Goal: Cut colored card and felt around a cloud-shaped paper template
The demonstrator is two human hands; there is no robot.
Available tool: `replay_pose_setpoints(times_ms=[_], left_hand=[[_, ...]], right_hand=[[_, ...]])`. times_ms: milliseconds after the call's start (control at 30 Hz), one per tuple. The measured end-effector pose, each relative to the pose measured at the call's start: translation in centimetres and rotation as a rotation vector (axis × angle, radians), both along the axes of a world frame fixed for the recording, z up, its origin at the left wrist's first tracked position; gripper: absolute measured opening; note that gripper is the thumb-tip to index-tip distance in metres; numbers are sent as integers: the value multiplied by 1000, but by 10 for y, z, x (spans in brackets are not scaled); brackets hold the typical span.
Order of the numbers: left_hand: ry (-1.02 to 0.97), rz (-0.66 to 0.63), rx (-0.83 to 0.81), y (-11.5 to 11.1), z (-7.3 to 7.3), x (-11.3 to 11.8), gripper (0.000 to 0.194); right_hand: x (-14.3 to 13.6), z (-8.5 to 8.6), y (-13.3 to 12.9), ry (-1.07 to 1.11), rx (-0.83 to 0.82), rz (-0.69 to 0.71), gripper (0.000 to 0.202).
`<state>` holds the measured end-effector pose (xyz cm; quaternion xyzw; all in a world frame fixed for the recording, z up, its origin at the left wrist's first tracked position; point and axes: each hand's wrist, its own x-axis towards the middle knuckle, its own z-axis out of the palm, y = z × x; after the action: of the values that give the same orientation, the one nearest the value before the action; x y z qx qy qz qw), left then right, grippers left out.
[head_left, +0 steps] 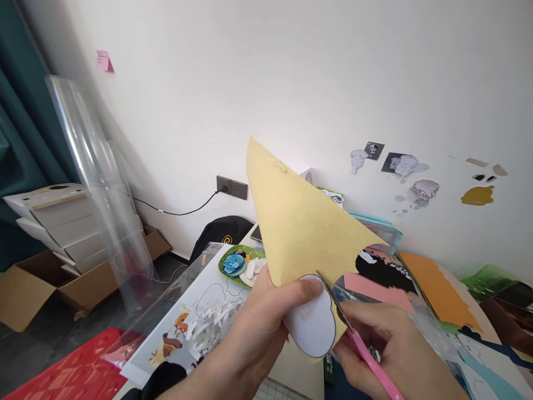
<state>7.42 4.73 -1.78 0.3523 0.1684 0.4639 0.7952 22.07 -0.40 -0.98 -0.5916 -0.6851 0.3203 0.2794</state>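
My left hand (277, 305) grips a large sheet of yellow paper (297, 222) together with a white paper cutout (313, 325), its thumb pressing on the cutout's upper part. The cutout is rounded, with a dark outline, and lies over the sheet's lower part. My right hand (387, 344) is closed on pink-handled scissors (366, 353). Their blades point up and left along the right edge of the white cutout, at the yellow paper. Part of the right hand's fingers is hidden behind the handle.
A green tray (225, 269) with blue and white paper pieces stands behind my left hand, near shredded white paper (214, 328). Orange paper (437, 289) and black paper (385, 269) lie right. Left are a red stool (75, 366), clear plastic roll (100, 194) and cardboard box (33, 289).
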Motion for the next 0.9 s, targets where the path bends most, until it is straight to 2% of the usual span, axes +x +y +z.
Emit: replay_pose_setpoints(times_ms=[167, 433, 567, 667, 767, 900], left_hand=[[5, -1, -17, 1, 1, 1, 59], [-5, 28, 6, 2, 4, 1, 54], [-5, 21, -2, 2, 3, 0, 53], [-3, 12, 12, 3, 2, 0, 46], [30, 19, 18, 3, 2, -1, 34], [29, 10, 38, 3, 4, -2, 34]], right_hand=[[1, -4, 0, 11, 14, -12, 22], [-5, 3, -3, 16, 47, -45, 20], [-5, -8, -4, 99, 135, -187, 7], [-4, -16, -4, 144, 158, -264, 6], [-4, -17, -4, 171, 135, -261, 5], [-7, -9, -4, 168, 112, -230, 7]])
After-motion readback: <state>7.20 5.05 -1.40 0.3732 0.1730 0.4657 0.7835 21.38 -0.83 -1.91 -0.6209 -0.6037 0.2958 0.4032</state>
